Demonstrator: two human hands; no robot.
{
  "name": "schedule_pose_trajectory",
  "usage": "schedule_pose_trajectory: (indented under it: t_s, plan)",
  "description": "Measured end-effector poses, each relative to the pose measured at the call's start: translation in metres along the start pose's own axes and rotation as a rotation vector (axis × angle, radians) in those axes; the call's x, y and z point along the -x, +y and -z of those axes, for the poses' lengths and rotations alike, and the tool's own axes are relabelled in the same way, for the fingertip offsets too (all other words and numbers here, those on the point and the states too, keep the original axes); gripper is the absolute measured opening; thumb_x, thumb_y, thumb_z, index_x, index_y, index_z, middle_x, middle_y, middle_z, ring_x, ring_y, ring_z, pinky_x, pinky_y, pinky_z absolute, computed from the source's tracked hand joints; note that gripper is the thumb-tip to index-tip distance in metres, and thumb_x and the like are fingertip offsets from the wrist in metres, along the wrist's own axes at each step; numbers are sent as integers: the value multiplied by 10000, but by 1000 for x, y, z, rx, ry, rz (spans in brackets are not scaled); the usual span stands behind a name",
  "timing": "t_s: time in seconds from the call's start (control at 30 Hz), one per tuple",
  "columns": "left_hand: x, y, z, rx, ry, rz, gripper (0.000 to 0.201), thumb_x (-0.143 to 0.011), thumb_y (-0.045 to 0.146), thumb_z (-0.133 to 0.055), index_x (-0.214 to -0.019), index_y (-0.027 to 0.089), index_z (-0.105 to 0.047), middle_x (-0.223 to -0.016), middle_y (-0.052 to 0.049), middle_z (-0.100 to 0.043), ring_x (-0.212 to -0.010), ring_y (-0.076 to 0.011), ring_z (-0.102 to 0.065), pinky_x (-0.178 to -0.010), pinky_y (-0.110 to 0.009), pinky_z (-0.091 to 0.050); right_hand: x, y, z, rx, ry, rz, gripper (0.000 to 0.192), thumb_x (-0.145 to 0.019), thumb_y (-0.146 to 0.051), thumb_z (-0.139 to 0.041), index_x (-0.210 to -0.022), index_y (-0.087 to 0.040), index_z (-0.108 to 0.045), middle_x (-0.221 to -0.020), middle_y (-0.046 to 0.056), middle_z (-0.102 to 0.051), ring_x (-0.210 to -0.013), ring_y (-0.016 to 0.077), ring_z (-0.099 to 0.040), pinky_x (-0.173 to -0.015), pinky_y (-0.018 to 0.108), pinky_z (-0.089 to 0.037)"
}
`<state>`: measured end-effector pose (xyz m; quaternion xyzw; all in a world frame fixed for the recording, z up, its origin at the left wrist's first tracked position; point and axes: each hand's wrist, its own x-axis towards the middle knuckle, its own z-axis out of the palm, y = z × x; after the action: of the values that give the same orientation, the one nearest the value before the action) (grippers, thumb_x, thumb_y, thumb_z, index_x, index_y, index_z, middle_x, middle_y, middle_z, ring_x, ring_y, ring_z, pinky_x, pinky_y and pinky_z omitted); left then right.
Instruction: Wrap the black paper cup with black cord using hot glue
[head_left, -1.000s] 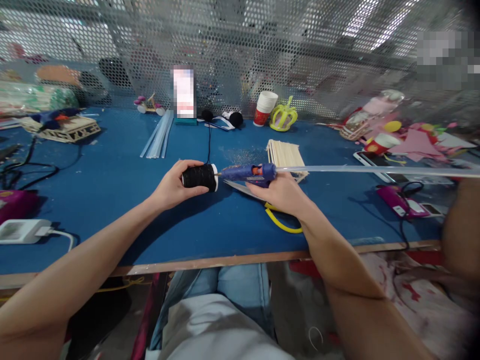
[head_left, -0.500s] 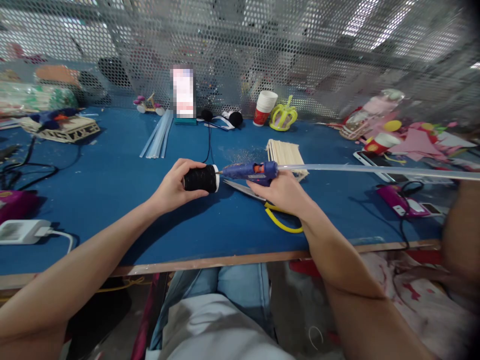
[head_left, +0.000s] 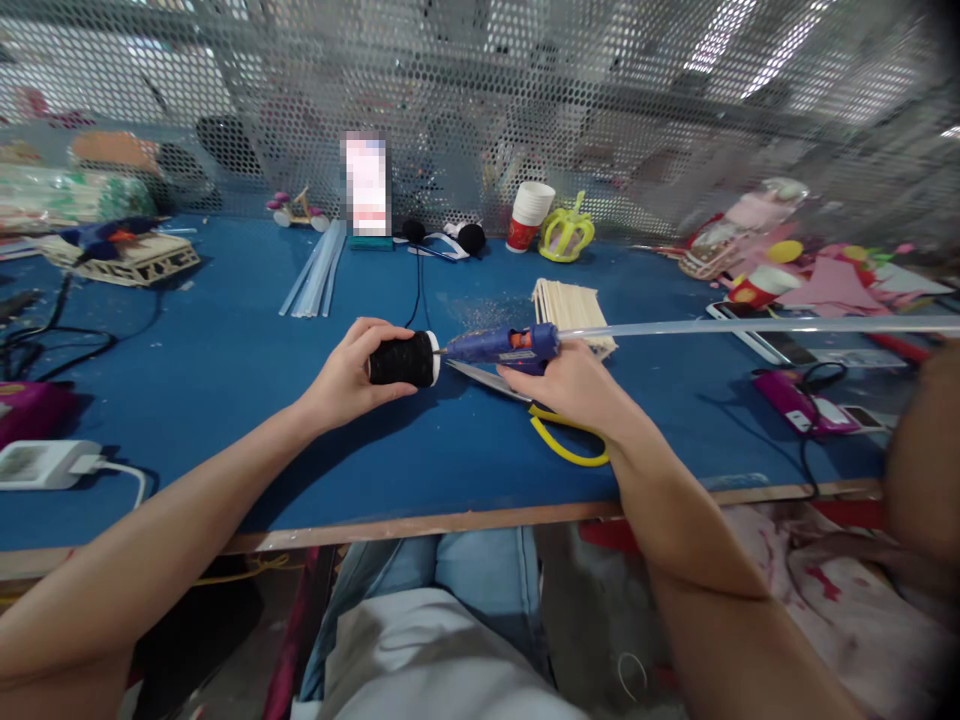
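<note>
My left hand point(head_left: 351, 372) is wrapped round a black-covered cylinder point(head_left: 403, 359) with a white rim at its right end. It lies on its side in the grip, and a black cord runs from it toward the back. In my right hand point(head_left: 568, 385) is a blue hot glue gun point(head_left: 501, 345), its nozzle at the white rim. A long translucent glue stick point(head_left: 720, 326) sticks out of its rear to the right. Below the glue gun, scissors with yellow handles point(head_left: 564, 443) lie on the blue table point(head_left: 420, 470), partly hidden by my right hand.
Behind my right hand stands a small block of wooden sticks point(head_left: 571, 308). Loose glue sticks point(head_left: 315, 270), a phone point(head_left: 366, 185), paper cups point(head_left: 529, 215) and a yellow basket-like craft point(head_left: 568, 232) line the back. Another person's arm point(head_left: 926, 460) is at the right edge.
The glue gun's rear and my right hand have shifted slightly, and the glue stick's far end has swung a little toward the back. The nozzle stays by the white rim.
</note>
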<state>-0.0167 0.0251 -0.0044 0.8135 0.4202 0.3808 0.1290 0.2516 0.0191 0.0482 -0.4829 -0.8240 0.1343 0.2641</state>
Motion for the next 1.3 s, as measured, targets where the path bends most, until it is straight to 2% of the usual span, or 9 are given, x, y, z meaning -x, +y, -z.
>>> schedule_pose_trajectory:
  t_s: [0.1,0.27,0.47,0.73,1.0,1.3]
  plan:
    - [0,1,1,2,-3,-24,509,-686,346,-719,-1132,221,-509,-1090,-71,-499,-1045,-224,-510,-917,-411,-440,0,0,1,-5,0,-18,229,-758,-373,-560,-718,-156,-622,-641,32,-622,-621,173,-577,-593,290,-411]
    - [2,7,2,-10,-53,-77,505,-713,330,-702,-1160,219,-494,-1131,-79,-475,-1072,-217,-500,-935,-390,-434,-2,4,-1,16,8,-61,250,-751,-387,-556,-695,-149,-609,-549,20,-567,-541,157,-537,-546,286,-391]
    - [2,10,2,-32,-79,-110,495,-728,329,-690,-1166,214,-492,-1148,-88,-465,-1082,-217,-494,-936,-377,-437,-3,5,-3,20,19,-51,240,-752,-376,-557,-690,-148,-600,-589,35,-588,-579,166,-553,-567,290,-393]
    - [1,7,3,-32,-51,-84,501,-713,317,-702,-1159,225,-492,-1127,-76,-478,-1071,-220,-502,-941,-401,-435,0,-1,4,22,-20,-64,255,-747,-396,-553,-666,-154,-573,-563,21,-560,-545,156,-531,-545,285,-383]
    - [3,11,3,-46,-87,-147,491,-736,336,-683,-1171,212,-491,-1152,-90,-465,-1086,-225,-497,-939,-389,-436,-3,0,0,32,22,-63,221,-752,-358,-547,-654,-161,-559,-586,23,-573,-581,163,-553,-586,291,-393]
    - [0,6,1,26,-54,-66,509,-704,374,-705,-1144,213,-506,-1096,-76,-508,-1039,-218,-518,-920,-397,-439,-1,-1,2,48,-4,-80,253,-746,-395,-556,-664,-157,-577,-572,27,-572,-559,163,-541,-565,288,-388]
